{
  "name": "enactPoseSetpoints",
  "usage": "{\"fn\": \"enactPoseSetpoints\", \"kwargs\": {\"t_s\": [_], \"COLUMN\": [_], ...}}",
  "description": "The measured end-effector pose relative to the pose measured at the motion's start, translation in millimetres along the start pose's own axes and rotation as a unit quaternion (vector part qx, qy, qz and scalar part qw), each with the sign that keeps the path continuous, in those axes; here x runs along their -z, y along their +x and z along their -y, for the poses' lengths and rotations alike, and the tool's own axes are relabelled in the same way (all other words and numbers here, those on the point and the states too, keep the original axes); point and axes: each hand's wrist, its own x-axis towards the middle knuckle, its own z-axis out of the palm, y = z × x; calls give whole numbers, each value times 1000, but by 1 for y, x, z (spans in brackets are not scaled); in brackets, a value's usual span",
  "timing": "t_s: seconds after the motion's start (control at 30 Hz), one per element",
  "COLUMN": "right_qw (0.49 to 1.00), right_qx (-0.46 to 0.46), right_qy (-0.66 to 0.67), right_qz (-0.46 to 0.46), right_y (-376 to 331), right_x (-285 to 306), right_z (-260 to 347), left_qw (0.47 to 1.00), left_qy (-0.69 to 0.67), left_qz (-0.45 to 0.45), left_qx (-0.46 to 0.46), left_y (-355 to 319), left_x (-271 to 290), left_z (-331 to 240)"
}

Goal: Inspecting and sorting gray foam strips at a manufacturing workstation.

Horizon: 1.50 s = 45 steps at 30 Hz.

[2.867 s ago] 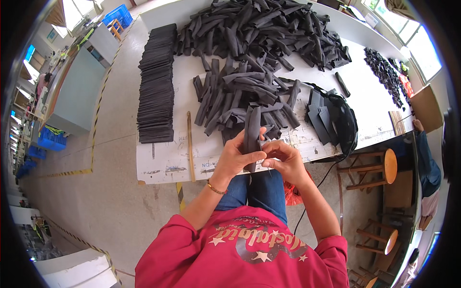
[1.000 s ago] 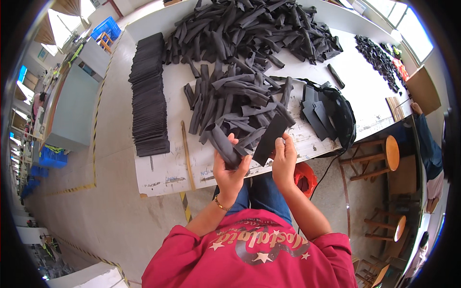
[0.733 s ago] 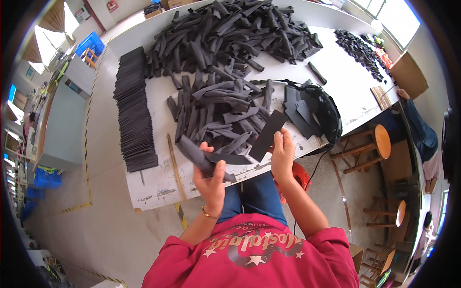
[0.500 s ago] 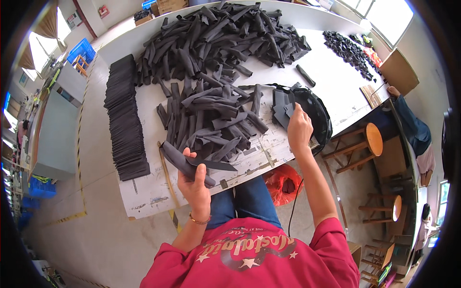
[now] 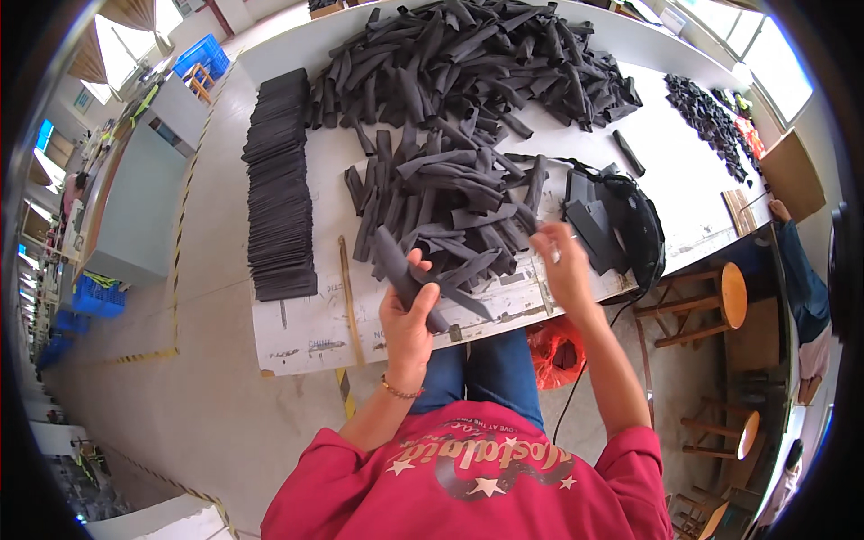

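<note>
My left hand (image 5: pixel 412 319) is closed around a dark grey rolled fabric piece (image 5: pixel 396 261), whose pointed flap (image 5: pixel 468 304) sticks out to the right. Blurred by motion, my right hand (image 5: pixel 562 265) hovers over the table's front part with its fingers bent; whether it holds anything does not show. A loose pile of similar dark rolled pieces (image 5: pixel 450 193) lies just beyond my left hand. To the right of my right hand sits a black bag-like holder (image 5: pixel 637 220) with flat dark pieces (image 5: pixel 596 232) in and beside it.
A long stack of dark flat pieces (image 5: pixel 281 189) lines the table's left side. Behind is a larger heap of rolls (image 5: pixel 468 63). A wooden stick (image 5: pixel 347 297) lies near the front edge. A red plastic bag (image 5: pixel 556 353) hangs below; stools (image 5: pixel 731 295) and another person (image 5: pixel 804 279) are at right.
My right hand has left the flat dark pieces by the black holder and moved left toward my left hand. My left hand keeps its hold on the roll. The whole view has shifted.
</note>
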Motion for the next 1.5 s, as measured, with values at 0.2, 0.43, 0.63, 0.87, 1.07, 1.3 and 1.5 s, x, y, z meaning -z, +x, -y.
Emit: {"fn": "enactPoseSetpoints", "kwargs": {"t_s": [0.2,0.43,0.63,0.87,1.07,1.3,1.5], "right_qw": [929,961,983,988,981,971,950], "right_qx": [17,87,52,62,190,225,272], "right_qy": [300,241,167,139,6,-46,-100], "right_qz": [216,103,61,23,-45,-69,-111], "right_y": [-44,-51,-64,-79,-81,-77,-76], "right_x": [-33,-33,-23,-14,-20,-17,-16], "right_z": [70,52,68,62,66,66,64], "left_qw": [997,974,982,983,986,989,991], "left_qy": [9,-183,-128,-99,-67,-10,-15], "left_qz": [69,33,10,-30,-6,11,-1], "left_qx": [23,131,139,152,150,149,133], "left_y": [-3,20,28,32,33,28,21], "left_x": [-11,20,32,30,23,15,6], "left_z": [8,-15,-9,0,7,9,4]}}
